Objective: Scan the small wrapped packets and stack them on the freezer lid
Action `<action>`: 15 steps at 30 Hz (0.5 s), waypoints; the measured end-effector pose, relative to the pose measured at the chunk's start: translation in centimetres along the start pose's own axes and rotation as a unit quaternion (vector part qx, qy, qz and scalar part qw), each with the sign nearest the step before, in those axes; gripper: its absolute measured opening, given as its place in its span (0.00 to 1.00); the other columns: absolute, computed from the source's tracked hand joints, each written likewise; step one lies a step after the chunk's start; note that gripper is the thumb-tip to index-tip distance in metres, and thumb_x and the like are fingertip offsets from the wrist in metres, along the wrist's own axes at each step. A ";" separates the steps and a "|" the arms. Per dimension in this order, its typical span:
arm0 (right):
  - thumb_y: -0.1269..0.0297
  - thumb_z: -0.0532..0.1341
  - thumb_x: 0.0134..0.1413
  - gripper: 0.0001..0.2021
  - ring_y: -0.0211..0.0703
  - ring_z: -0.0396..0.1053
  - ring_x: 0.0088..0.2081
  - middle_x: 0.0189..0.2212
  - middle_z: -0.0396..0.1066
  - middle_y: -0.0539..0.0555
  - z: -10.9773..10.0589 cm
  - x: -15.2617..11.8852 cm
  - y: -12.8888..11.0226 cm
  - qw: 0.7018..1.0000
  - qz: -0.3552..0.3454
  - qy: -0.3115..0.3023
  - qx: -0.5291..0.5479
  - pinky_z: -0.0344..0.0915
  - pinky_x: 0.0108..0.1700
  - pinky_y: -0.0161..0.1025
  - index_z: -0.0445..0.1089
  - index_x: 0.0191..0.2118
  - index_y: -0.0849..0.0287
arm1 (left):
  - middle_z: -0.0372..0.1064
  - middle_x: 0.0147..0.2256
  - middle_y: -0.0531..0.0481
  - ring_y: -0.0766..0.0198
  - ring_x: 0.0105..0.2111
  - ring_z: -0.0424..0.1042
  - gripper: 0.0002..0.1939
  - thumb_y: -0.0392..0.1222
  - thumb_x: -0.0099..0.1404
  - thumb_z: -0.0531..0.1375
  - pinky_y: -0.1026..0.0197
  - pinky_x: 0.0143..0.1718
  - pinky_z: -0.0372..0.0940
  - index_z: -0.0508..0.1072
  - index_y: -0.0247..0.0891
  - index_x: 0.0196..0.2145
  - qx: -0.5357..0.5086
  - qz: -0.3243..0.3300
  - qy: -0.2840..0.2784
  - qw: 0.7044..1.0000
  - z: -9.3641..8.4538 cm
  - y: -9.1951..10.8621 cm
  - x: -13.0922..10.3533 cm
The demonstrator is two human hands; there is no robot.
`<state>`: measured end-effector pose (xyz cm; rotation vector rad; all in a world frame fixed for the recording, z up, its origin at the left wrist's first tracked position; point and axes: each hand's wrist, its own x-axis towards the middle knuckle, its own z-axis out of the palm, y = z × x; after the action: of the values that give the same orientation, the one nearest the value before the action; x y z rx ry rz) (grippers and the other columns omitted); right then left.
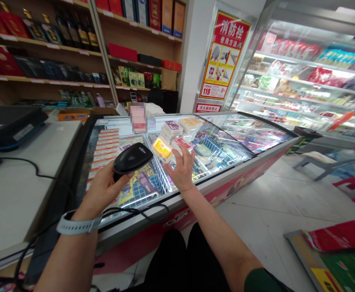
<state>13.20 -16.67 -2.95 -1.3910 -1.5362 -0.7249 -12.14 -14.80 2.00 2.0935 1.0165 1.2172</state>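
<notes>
My left hand (106, 186) is wrapped round the handle of a black barcode scanner (133, 158), whose head points right over the freezer's glass top. A yellow-labelled clear package (162, 150) stands tilted just right of the scanner head. My right hand (181, 166) is beside this package, fingers apart and bent, its thumb near the package's lower edge; whether they touch is hard to tell. Behind its fingertips lies a red-labelled package (182, 142). Stacks of similar packages, one purple-labelled (173, 126) and one orange-labelled (191, 122), rest on the glass further back.
The chest freezer (226, 172) holds wire baskets of packaged goods under glass. A pale counter (43, 162) with a black device (10, 125) stands left. A black cable (153, 206) crosses the freezer's front edge. Bottle shelves, a grey stool (323, 160) and a red stool (352, 186) surround it.
</notes>
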 end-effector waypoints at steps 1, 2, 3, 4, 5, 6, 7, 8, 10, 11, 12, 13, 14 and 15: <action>0.52 0.58 0.65 0.21 0.55 0.60 0.66 0.62 0.63 0.67 0.0 0.0 0.0 1.000 -0.001 -0.001 0.002 0.44 0.71 0.61 0.66 0.57 0.59 | 0.76 0.43 0.45 0.53 0.43 0.74 0.22 0.53 0.61 0.62 0.53 0.47 0.70 0.73 0.36 0.47 -0.001 0.001 -0.003 1.000 0.0 0.0 0.0; 0.52 0.58 0.64 0.22 0.55 0.60 0.66 0.63 0.63 0.67 0.1 0.0 0.1 1.000 -0.001 -0.001 0.003 0.43 0.71 0.61 0.66 0.57 0.59 | 0.76 0.44 0.45 0.53 0.43 0.74 0.21 0.53 0.61 0.62 0.53 0.48 0.70 0.73 0.36 0.47 -0.001 0.002 -0.005 1.000 0.0 -0.1 0.0; 0.52 0.58 0.64 0.22 0.56 0.59 0.66 0.63 0.63 0.67 0.1 -0.1 0.1 1.000 -0.002 -0.002 0.005 0.43 0.71 0.61 0.65 0.58 0.59 | 0.76 0.44 0.45 0.53 0.44 0.74 0.22 0.53 0.62 0.62 0.52 0.48 0.70 0.73 0.36 0.47 0.001 0.004 -0.005 1.000 0.0 -0.1 0.0; 0.51 0.59 0.64 0.22 0.55 0.59 0.66 0.63 0.63 0.67 0.1 -0.1 0.1 1.000 -0.002 -0.002 0.004 0.43 0.71 0.61 0.65 0.58 0.59 | 0.76 0.45 0.44 0.52 0.45 0.74 0.22 0.53 0.62 0.62 0.52 0.49 0.69 0.73 0.36 0.48 0.002 0.005 -0.003 1.000 0.0 -0.2 0.0; 0.51 0.59 0.64 0.23 0.55 0.59 0.66 0.63 0.63 0.67 0.1 -0.1 0.1 1.000 -0.002 -0.001 0.002 0.43 0.71 0.61 0.65 0.58 0.59 | 0.76 0.45 0.44 0.52 0.46 0.74 0.22 0.53 0.61 0.62 0.51 0.50 0.69 0.73 0.36 0.48 0.003 0.006 0.000 1.000 0.0 -0.3 0.0; 0.51 0.59 0.64 0.22 0.55 0.59 0.66 0.63 0.63 0.66 0.1 -0.1 0.0 1.000 -0.003 0.001 -0.001 0.43 0.71 0.61 0.65 0.58 0.58 | 0.76 0.46 0.44 0.51 0.46 0.74 0.22 0.53 0.61 0.62 0.51 0.51 0.69 0.73 0.36 0.48 0.002 0.007 0.002 1.000 0.0 -0.4 0.0; 0.51 0.59 0.64 0.22 0.55 0.60 0.66 0.62 0.63 0.66 0.1 0.0 0.0 1.000 -0.003 0.005 -0.003 0.44 0.71 0.60 0.65 0.57 0.58 | 0.76 0.46 0.43 0.51 0.46 0.74 0.22 0.53 0.61 0.62 0.50 0.51 0.69 0.73 0.36 0.48 0.001 0.007 0.003 1.000 0.1 -0.5 -0.1; 0.51 0.59 0.63 0.22 0.55 0.60 0.65 0.62 0.64 0.66 0.1 0.0 0.0 1.000 -0.003 0.009 -0.004 0.44 0.71 0.60 0.65 0.57 0.58 | 0.76 0.46 0.43 0.51 0.46 0.75 0.23 0.52 0.61 0.63 0.50 0.51 0.69 0.73 0.36 0.48 0.000 0.008 0.003 1.000 0.1 -0.5 -0.1; 0.51 0.60 0.62 0.24 0.55 0.60 0.65 0.61 0.64 0.67 0.0 0.1 0.0 1.000 0.001 0.019 0.000 0.45 0.70 0.60 0.64 0.58 0.59 | 0.76 0.46 0.44 0.51 0.46 0.75 0.23 0.52 0.61 0.63 0.51 0.51 0.70 0.73 0.36 0.49 -0.001 0.008 0.005 1.000 0.2 -0.6 -0.1; 0.51 0.60 0.61 0.25 0.55 0.60 0.65 0.61 0.64 0.68 0.0 0.1 0.0 1.000 0.007 0.024 0.005 0.45 0.70 0.61 0.63 0.58 0.60 | 0.76 0.46 0.44 0.51 0.46 0.75 0.23 0.52 0.61 0.63 0.50 0.51 0.70 0.73 0.36 0.49 -0.003 0.006 0.006 1.000 0.2 -0.6 -0.2; 0.51 0.60 0.60 0.26 0.56 0.60 0.65 0.61 0.64 0.68 -0.1 0.2 0.1 0.999 0.016 0.029 0.009 0.46 0.70 0.61 0.62 0.58 0.60 | 0.76 0.46 0.44 0.51 0.46 0.75 0.23 0.52 0.60 0.64 0.50 0.51 0.70 0.73 0.36 0.49 -0.005 0.004 0.009 1.000 0.2 -0.6 -0.2; 0.50 0.61 0.59 0.27 0.56 0.60 0.65 0.61 0.64 0.68 -0.1 0.3 0.3 0.999 0.029 0.035 0.012 0.46 0.70 0.61 0.61 0.59 0.61 | 0.76 0.46 0.44 0.51 0.46 0.75 0.23 0.52 0.60 0.64 0.50 0.51 0.70 0.73 0.36 0.49 -0.007 0.000 0.015 1.000 0.1 -0.6 -0.2; 0.50 0.61 0.59 0.28 0.57 0.60 0.65 0.61 0.64 0.69 -0.1 0.4 0.5 0.998 0.047 0.042 0.013 0.47 0.69 0.62 0.60 0.60 0.61 | 0.76 0.45 0.44 0.51 0.46 0.75 0.24 0.53 0.60 0.64 0.50 0.51 0.70 0.74 0.36 0.49 -0.008 -0.006 0.023 1.000 0.1 -0.6 -0.2; 0.49 0.61 0.58 0.29 0.57 0.60 0.65 0.61 0.64 0.69 -0.1 0.5 0.8 0.996 0.066 0.050 0.014 0.48 0.69 0.62 0.60 0.60 0.61 | 0.76 0.44 0.44 0.51 0.45 0.75 0.24 0.53 0.59 0.64 0.51 0.50 0.70 0.74 0.36 0.49 -0.008 -0.012 0.033 0.999 0.0 -0.7 -0.3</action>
<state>14.02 -16.44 -2.57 -1.4005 -1.3591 -0.6787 -12.45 -14.61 1.36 2.0352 1.0537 1.2859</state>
